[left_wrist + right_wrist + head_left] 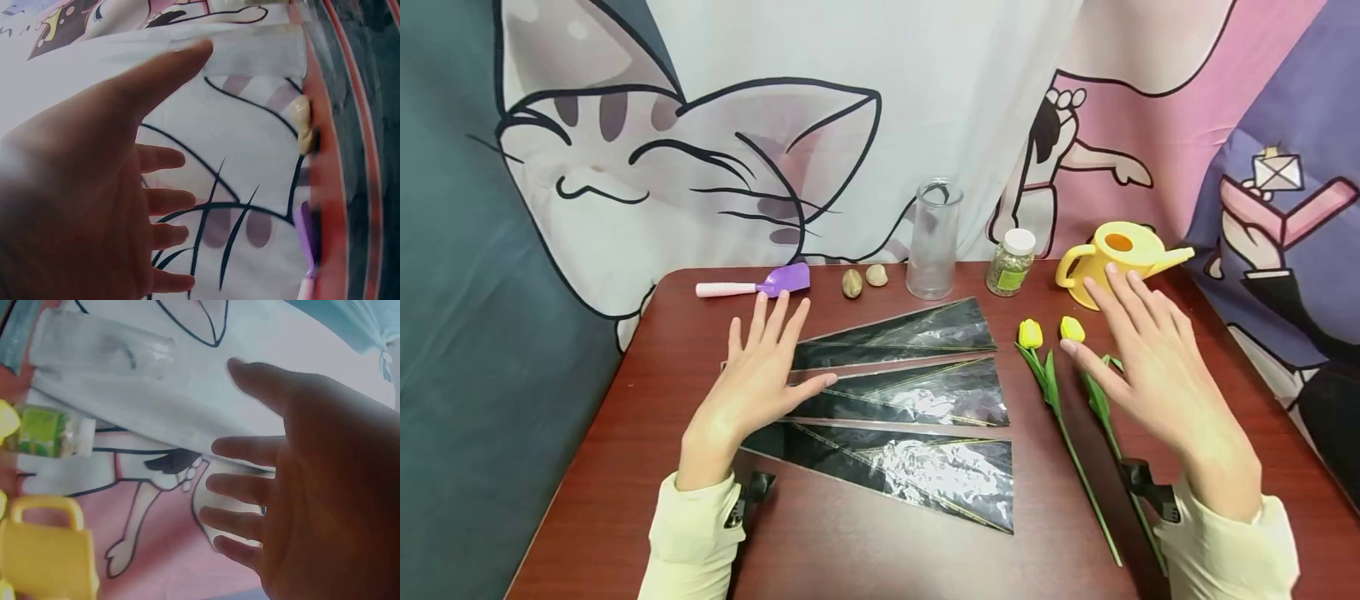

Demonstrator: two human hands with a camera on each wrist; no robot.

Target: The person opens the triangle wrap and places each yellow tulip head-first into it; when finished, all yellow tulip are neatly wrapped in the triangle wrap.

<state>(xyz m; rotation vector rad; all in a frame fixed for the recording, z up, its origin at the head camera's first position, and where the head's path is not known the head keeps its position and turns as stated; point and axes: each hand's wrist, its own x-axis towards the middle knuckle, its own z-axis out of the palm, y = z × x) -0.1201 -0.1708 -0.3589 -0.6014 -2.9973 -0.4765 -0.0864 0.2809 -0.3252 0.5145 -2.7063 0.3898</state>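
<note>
Fingers spread, my left hand (pixel 751 377) hovers over the left ends of three dark, glossy wrapping sheets (pixel 910 400) and holds nothing. My right hand (pixel 1157 367), likewise spread and bare, is above two yellow tulips (pixel 1031 334) with long green stems, partly hiding the right one. Behind its fingertips stands a yellow watering can (pixel 1131 246). Just past the left fingertips lies a small shovel (pixel 786 281) with a purple blade and pale pink handle. In the left wrist view the purple shovel blade (pixel 305 234) shows at the right edge.
Along the table's back edge are two pebbles (pixel 852 283), a tall clear glass vase (pixel 934 242) and a white-capped jar (pixel 1011 262) of small greenish bits with a green label. A cartoon-cat curtain (pixel 842 50) hangs directly behind the reddish-brown table (pixel 625 467).
</note>
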